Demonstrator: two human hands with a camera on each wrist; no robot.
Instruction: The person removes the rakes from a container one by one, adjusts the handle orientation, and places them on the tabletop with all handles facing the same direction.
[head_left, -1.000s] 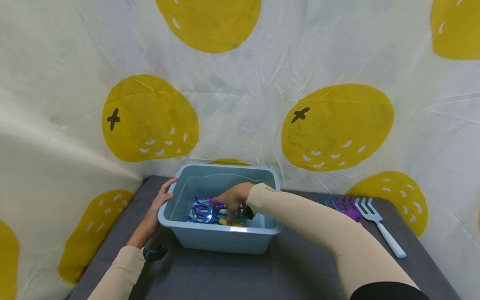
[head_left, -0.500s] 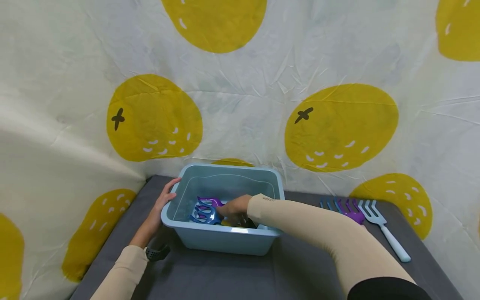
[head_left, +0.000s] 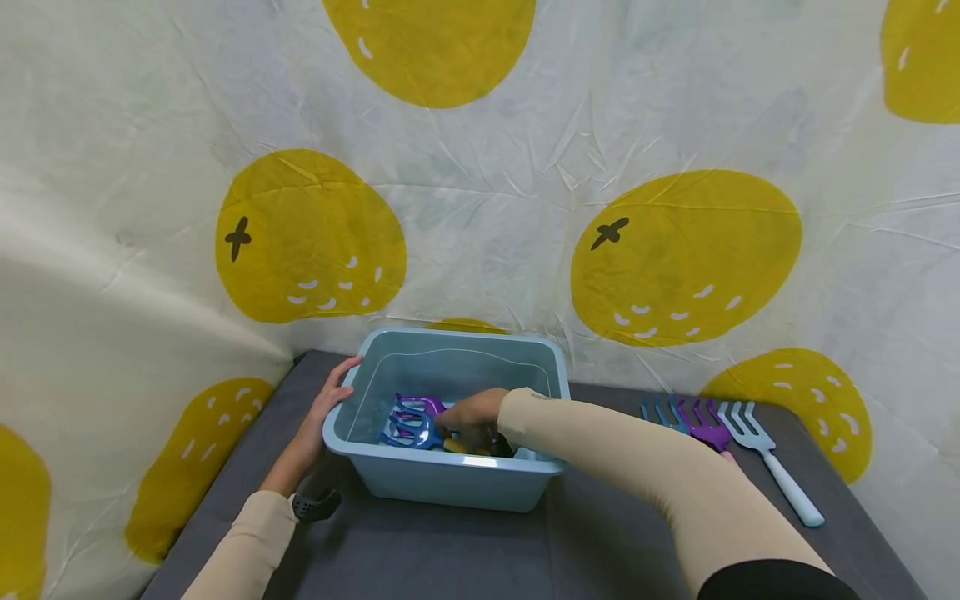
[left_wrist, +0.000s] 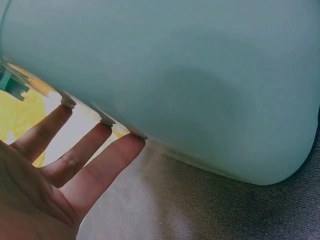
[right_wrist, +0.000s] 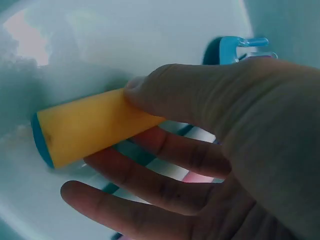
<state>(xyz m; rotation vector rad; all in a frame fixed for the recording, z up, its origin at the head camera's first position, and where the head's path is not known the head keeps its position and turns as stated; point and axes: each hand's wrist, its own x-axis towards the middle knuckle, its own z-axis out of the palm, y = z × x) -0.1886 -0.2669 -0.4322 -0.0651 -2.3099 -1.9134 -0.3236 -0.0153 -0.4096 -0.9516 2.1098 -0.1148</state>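
A pale blue plastic bin stands on the dark grey table. At its left side, my left hand touches the rim and wall; in the left wrist view its fingers are extended, with their tips against the plastic. My right hand reaches down inside the bin. Its thumb and fingers pinch the yellow handle of a blue hand rake, whose tined head points left. Behind that head lies a purple hand rake, partly covered. Striped handles show beneath my right fingers in the right wrist view.
Right of the bin, a blue hand rake, a purple one and a pale blue one lie side by side. My right forearm overlaps some of them. A fruit-printed cloth hangs close behind the bin.
My right hand has lowered into the bin and closed on the yellow handle. My left hand has stayed at the bin's side. The head view has shifted slightly.
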